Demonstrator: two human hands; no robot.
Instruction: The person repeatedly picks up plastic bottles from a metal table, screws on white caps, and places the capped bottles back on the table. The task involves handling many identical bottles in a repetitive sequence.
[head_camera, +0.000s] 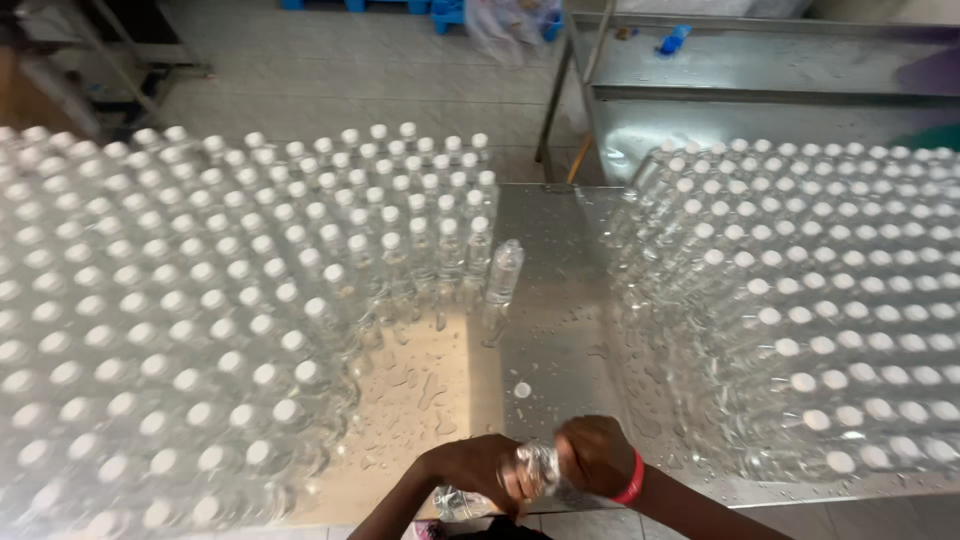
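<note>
Both my hands hold one clear plastic bottle (470, 496) lying sideways at the near edge of a wet steel table (560, 330). My left hand (470, 468) grips its body. My right hand (594, 455), with a red band on the wrist, is closed over the neck end, hiding the top. A loose white cap (522, 390) lies on the table just beyond my hands. One uncapped bottle (503, 272) stands alone near the table's middle.
Several capped clear bottles (180, 310) crowd the left of the table, and another dense group of capped bottles (810, 300) fills the right. A steel trough (760, 70) stands behind at the far right. Tiled floor (330, 70) lies beyond.
</note>
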